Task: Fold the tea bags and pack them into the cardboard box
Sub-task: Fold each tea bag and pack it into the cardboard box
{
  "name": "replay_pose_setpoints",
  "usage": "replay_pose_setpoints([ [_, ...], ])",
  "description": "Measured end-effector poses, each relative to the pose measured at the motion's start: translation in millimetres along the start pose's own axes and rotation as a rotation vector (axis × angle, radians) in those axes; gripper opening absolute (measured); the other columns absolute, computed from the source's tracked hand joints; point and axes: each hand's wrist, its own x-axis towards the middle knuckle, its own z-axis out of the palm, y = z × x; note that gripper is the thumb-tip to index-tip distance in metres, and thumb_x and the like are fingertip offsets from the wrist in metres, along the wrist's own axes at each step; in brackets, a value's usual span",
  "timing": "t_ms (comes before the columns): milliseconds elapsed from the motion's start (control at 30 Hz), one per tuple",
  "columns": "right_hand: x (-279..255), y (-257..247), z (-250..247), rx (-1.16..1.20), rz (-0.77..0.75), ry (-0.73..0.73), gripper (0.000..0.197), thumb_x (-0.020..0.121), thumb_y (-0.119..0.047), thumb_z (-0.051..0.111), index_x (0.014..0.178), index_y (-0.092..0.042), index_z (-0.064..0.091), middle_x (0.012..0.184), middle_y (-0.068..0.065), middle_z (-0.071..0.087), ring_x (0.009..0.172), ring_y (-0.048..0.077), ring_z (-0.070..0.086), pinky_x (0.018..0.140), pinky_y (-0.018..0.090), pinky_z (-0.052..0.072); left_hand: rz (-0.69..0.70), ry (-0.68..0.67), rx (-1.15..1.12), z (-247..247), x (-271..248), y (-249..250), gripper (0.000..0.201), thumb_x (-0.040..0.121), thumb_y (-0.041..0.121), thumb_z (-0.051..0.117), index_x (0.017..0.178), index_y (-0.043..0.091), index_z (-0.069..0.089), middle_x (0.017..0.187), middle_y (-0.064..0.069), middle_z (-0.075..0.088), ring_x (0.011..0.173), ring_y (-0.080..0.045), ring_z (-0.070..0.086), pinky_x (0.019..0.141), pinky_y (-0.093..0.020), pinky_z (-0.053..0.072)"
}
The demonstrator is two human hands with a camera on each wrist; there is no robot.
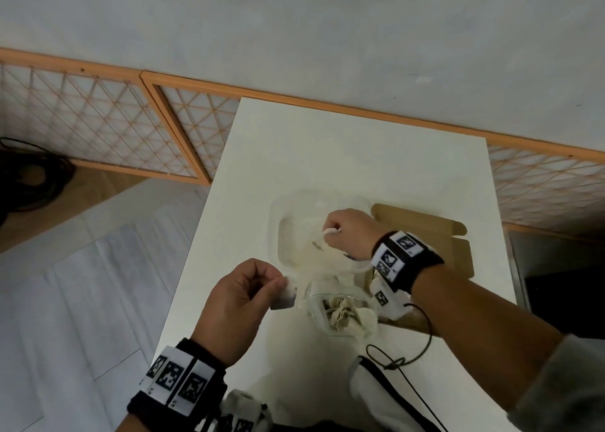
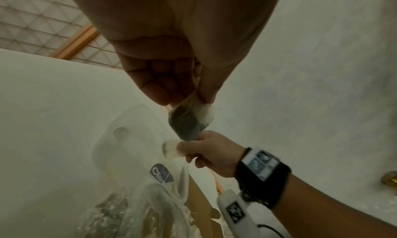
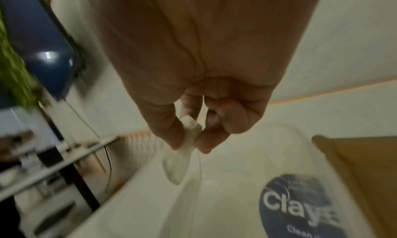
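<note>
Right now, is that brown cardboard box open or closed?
Open. In the head view the cardboard box lies on the white table with its flaps spread outward, behind the right hand.

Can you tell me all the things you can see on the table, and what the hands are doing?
table: one, white, beside the wall
clear plastic container: one, see-through, mid-table
clear plastic bag: one, holds pale tea bags, nearer the person
cardboard box: one, brown, open, right of the container
lattice screen: orange-framed, along the wall
dark tea bag: one, pinched by the left hand
pale tea bag: one, pinched by the right hand
left hand: holds its bag above the table edge
right hand: above the container
</note>
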Motion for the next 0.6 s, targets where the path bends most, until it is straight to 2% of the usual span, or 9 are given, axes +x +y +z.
replay_pose_setpoints([
  [100,-48.4,10.8,-21.0,0.198,-0.069,0.079,0.014,0.097,-0.028,0.058,0.093,-0.020,0.068,0.078,-0.005,0.070,0.073,0.017,0.070,0.068,0.040,0.059,0.030,-0.046,0.080,12.9,0.5,13.1,0.011,0.096,0.017,0.072,0.091,0.008,0.068,0.093,-0.005,0.079,0.090,-0.016,0.078,0.083,-0.027,0.058],
  [167,-77.0,19.0,-31.9,0.287,-0.074,0.094,0.014,0.102,-0.028,0.060,0.097,-0.019,0.069,0.064,-0.013,0.068,0.059,0.002,0.064,0.057,0.022,0.050,0.091,-0.059,0.186,22.6,0.5,22.0,0.012,0.093,0.026,0.075,0.089,0.016,0.070,0.103,0.005,0.077,0.097,-0.009,0.074,0.085,-0.023,0.055],
  [200,-91.6,22.5,-38.0,0.322,-0.078,0.104,0.014,0.104,-0.029,0.060,0.098,-0.019,0.069,0.059,-0.016,0.065,0.055,-0.001,0.059,0.054,0.017,0.045,0.131,-0.065,0.229,28.3,0.3,27.0,0.010,0.093,0.028,0.075,0.089,0.020,0.070,0.108,0.009,0.075,0.100,-0.005,0.072,0.084,-0.019,0.053],
  [267,-118.2,31.6,-48.8,0.411,-0.101,0.133,0.017,0.105,-0.032,0.062,0.098,-0.020,0.070,0.060,-0.014,0.062,0.056,0.004,0.058,0.059,0.023,0.047,0.201,-0.096,0.282,40.0,-0.8,38.6,0.008,0.095,0.025,0.073,0.087,0.024,0.070,0.116,0.016,0.070,0.103,-0.002,0.068,0.081,-0.011,0.050],
  [333,-143.5,38.8,-59.9,0.481,-0.137,0.173,0.018,0.104,-0.031,0.063,0.099,-0.016,0.073,0.064,-0.010,0.060,0.058,0.010,0.057,0.062,0.030,0.050,0.221,-0.144,0.296,53.3,-2.0,52.3,0.010,0.094,0.023,0.074,0.085,0.024,0.070,0.119,0.021,0.068,0.105,0.000,0.068,0.082,-0.010,0.048],
  [400,-167.3,43.4,-69.8,0.519,-0.172,0.200,0.019,0.105,-0.027,0.063,0.099,-0.011,0.073,0.063,-0.005,0.057,0.057,0.013,0.055,0.063,0.030,0.050,0.208,-0.201,0.285,67.9,-4.3,66.2,0.012,0.093,0.021,0.075,0.082,0.021,0.069,0.121,0.026,0.067,0.106,-0.003,0.069,0.086,-0.016,0.048],
  [500,-198.0,46.0,-79.7,0.552,-0.249,0.220,0.018,0.104,-0.024,0.065,0.098,-0.010,0.072,0.064,-0.004,0.056,0.056,0.013,0.053,0.062,0.029,0.049,0.247,-0.271,0.260,90.7,-9.4,84.8,0.009,0.088,0.021,0.075,0.082,0.020,0.069,0.125,0.027,0.065,0.116,-0.007,0.068,0.102,-0.038,0.052],
  [533,-205.7,47.2,-81.1,0.543,-0.270,0.226,0.017,0.104,-0.024,0.066,0.097,-0.011,0.073,0.064,-0.008,0.057,0.056,0.010,0.053,0.062,0.027,0.049,0.275,-0.290,0.258,98.2,-11.8,91.1,0.007,0.086,0.025,0.073,0.083,0.021,0.068,0.126,0.025,0.066,0.120,-0.005,0.066,0.104,-0.040,0.051],
  [600,-217.3,50.3,-83.1,0.510,-0.311,0.241,0.012,0.102,-0.025,0.069,0.097,-0.015,0.076,0.067,-0.017,0.062,0.059,0.002,0.054,0.063,0.023,0.046,0.340,-0.322,0.278,112.3,-15.4,101.9,0.008,0.086,0.026,0.072,0.084,0.020,0.068,0.120,0.019,0.070,0.122,-0.002,0.064,0.104,-0.030,0.048],
])
